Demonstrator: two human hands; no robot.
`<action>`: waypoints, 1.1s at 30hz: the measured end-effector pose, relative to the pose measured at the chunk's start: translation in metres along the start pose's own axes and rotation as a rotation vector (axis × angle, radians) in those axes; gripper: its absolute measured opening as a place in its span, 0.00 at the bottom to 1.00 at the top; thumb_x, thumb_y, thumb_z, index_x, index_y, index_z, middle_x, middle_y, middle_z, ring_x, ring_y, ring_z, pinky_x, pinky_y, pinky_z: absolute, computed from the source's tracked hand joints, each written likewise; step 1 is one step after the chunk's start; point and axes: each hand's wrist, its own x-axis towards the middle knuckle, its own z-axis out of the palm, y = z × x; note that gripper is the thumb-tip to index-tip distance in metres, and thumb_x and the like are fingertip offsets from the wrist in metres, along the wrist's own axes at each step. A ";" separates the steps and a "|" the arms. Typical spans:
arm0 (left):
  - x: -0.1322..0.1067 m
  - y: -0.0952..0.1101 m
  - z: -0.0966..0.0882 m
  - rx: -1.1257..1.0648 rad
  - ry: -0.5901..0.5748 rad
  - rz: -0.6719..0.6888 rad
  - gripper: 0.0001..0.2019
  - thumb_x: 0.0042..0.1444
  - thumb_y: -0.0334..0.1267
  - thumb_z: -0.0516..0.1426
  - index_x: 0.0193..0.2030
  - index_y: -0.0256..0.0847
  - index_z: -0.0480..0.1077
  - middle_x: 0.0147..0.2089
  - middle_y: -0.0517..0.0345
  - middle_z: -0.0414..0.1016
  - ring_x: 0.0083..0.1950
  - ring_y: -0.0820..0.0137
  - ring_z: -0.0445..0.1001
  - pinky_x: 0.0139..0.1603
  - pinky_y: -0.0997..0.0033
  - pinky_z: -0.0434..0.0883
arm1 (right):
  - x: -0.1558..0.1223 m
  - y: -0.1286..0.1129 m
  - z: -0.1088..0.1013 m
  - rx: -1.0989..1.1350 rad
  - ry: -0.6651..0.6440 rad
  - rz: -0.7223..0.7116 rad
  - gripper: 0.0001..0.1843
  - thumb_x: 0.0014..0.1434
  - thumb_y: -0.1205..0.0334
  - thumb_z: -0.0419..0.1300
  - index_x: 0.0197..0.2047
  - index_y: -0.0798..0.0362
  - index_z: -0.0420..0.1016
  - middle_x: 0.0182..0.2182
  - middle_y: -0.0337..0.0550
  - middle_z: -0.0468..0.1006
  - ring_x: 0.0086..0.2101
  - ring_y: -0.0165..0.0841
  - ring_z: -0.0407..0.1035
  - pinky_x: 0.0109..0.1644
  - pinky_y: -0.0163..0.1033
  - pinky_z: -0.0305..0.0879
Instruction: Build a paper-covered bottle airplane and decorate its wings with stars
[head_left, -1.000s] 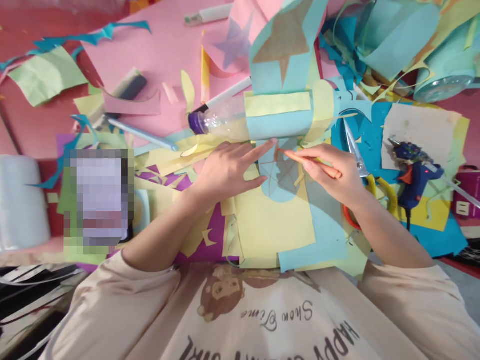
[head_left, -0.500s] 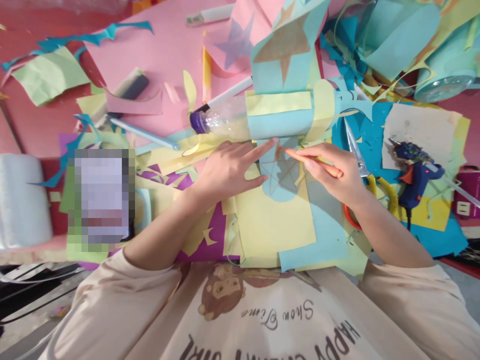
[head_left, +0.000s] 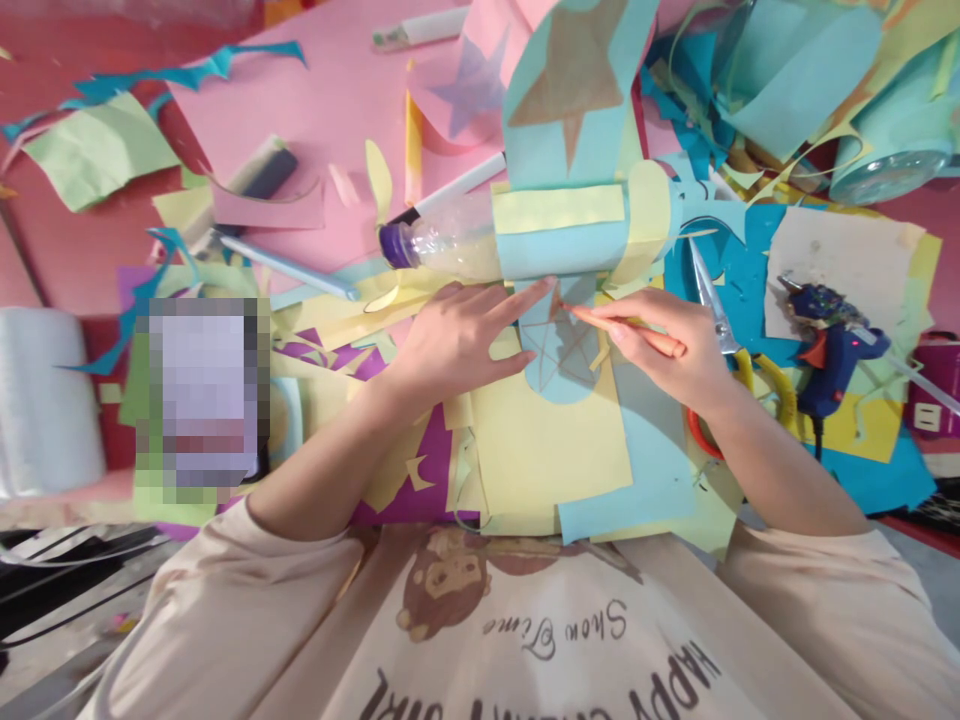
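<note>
My left hand [head_left: 457,340] lies flat with fingers stretched out, pressing on a light blue paper piece [head_left: 562,355] that bears a drawn star outline. My right hand [head_left: 667,340] pinches an orange pencil [head_left: 626,330] whose tip touches the top of that star. The blue piece rests on a yellow sheet [head_left: 547,450]. Just beyond my fingertips lies a plastic bottle [head_left: 525,235] with a purple cap, wrapped in blue and yellow paper.
Scissors with yellow and orange handles [head_left: 724,330] lie right of my right hand. A blue glue gun [head_left: 829,345] sits farther right. A white marker [head_left: 450,190], pink sheets [head_left: 322,110] and many paper scraps cover the surface. A blurred-out rectangle [head_left: 202,395] is at left.
The pencil tip has shifted very slightly at the top of the star. My left hand has stayed in place.
</note>
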 end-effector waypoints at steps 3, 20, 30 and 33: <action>0.000 0.000 0.001 0.004 0.000 0.003 0.29 0.61 0.47 0.54 0.68 0.40 0.60 0.35 0.55 0.74 0.38 0.63 0.74 0.40 0.65 0.69 | 0.000 0.000 -0.001 -0.021 -0.021 -0.003 0.08 0.64 0.64 0.57 0.42 0.50 0.78 0.33 0.40 0.82 0.33 0.30 0.74 0.38 0.39 0.70; 0.000 0.001 -0.002 0.016 -0.019 -0.007 0.29 0.61 0.46 0.54 0.68 0.41 0.59 0.36 0.55 0.74 0.39 0.63 0.74 0.41 0.66 0.69 | -0.001 0.000 -0.002 -0.028 -0.027 0.029 0.08 0.64 0.62 0.56 0.41 0.49 0.78 0.34 0.41 0.81 0.33 0.32 0.73 0.39 0.41 0.70; 0.000 0.002 -0.002 0.013 -0.027 -0.015 0.30 0.61 0.47 0.54 0.68 0.40 0.60 0.36 0.54 0.75 0.39 0.62 0.74 0.41 0.64 0.69 | -0.001 -0.004 0.001 0.025 -0.071 0.069 0.09 0.64 0.61 0.57 0.44 0.51 0.78 0.35 0.42 0.81 0.36 0.32 0.74 0.43 0.42 0.72; 0.000 0.001 -0.001 0.018 -0.017 -0.012 0.30 0.61 0.47 0.54 0.68 0.40 0.59 0.35 0.55 0.75 0.39 0.63 0.75 0.41 0.65 0.69 | -0.001 -0.002 0.000 -0.021 -0.030 0.047 0.08 0.63 0.62 0.57 0.41 0.50 0.78 0.33 0.41 0.81 0.33 0.31 0.73 0.38 0.40 0.71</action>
